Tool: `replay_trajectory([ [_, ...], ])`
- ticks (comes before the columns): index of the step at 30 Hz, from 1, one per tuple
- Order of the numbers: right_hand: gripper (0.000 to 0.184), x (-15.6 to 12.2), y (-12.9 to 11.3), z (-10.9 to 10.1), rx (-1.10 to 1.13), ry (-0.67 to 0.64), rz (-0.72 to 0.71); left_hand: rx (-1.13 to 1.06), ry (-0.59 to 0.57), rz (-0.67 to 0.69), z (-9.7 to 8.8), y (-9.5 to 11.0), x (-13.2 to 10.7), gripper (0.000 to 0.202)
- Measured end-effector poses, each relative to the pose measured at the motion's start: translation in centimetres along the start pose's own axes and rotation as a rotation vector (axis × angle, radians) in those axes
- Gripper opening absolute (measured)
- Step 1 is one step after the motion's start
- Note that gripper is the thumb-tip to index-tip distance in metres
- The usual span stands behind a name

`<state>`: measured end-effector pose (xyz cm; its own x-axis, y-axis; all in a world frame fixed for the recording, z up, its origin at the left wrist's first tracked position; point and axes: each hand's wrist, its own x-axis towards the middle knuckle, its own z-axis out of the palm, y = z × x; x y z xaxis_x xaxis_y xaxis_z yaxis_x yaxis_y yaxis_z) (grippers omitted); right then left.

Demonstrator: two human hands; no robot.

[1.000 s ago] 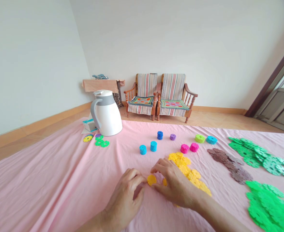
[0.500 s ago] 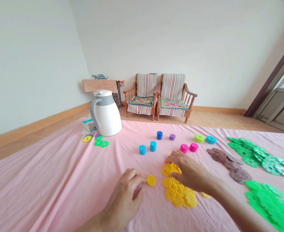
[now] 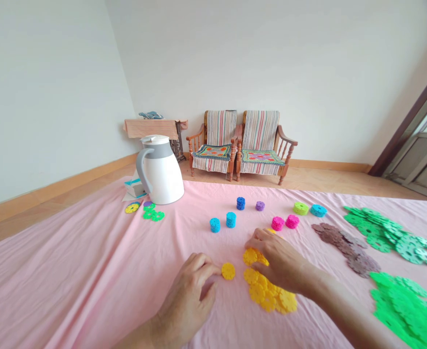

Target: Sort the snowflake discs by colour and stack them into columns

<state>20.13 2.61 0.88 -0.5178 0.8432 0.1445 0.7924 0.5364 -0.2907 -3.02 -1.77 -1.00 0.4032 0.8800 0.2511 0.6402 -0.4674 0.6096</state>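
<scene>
My left hand (image 3: 191, 291) rests on the pink cloth, thumb apart from loosely bent fingers. Its fingertips touch or nearly touch the left edge of a single yellow snowflake disc (image 3: 228, 271). My right hand (image 3: 277, 257) reaches over the pile of yellow snowflake discs (image 3: 267, 293), palm down, with a gap between thumb and fingers. Some yellow discs lie within that gap, and the hand covers others. Nothing shows as gripped in either hand. Beyond the hands stand two light-blue disc stacks (image 3: 230, 220) and two pink disc stacks (image 3: 277, 223).
Dark-blue (image 3: 240, 203), purple (image 3: 260, 206), lime (image 3: 300, 208) and blue (image 3: 318, 210) stacks stand farther back. Brown discs (image 3: 346, 249) and green discs (image 3: 405, 310) lie right. A white jug (image 3: 164, 172) stands back left near loose green discs (image 3: 157, 216). Two armchairs (image 3: 259, 140) stand beyond.
My right hand has shifted slightly left and nearer over the yellow pile, showing a yellow disc behind its knuckles. My left hand and the single disc stay in place.
</scene>
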Motion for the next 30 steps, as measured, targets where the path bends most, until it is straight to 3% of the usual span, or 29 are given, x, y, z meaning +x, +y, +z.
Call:
replay_trajectory([
  [8, 0.011, 0.3, -0.7, -0.2, -0.046, 0.007, -0.024, -0.001, 0.013, 0.012, 0.0, -0.1, 0.0, 0.032],
  [20, 0.019, 0.1, -1.1, 0.0, -0.007, 0.041, 0.014, -0.021, 0.023, 0.029, 0.1, -0.2, -0.1, 0.032],
  [25, 0.019, 0.1, -2.8, -0.1, 0.118, 0.044, -0.002, -0.034, 0.007, 0.021, 0.0, 0.0, 0.0, 0.033],
  [30, 0.022, 0.1, -4.3, 1.2, 0.147, 0.043, -0.056, -0.025, 0.014, 0.013, 0.0, 0.0, -0.1, 0.028],
])
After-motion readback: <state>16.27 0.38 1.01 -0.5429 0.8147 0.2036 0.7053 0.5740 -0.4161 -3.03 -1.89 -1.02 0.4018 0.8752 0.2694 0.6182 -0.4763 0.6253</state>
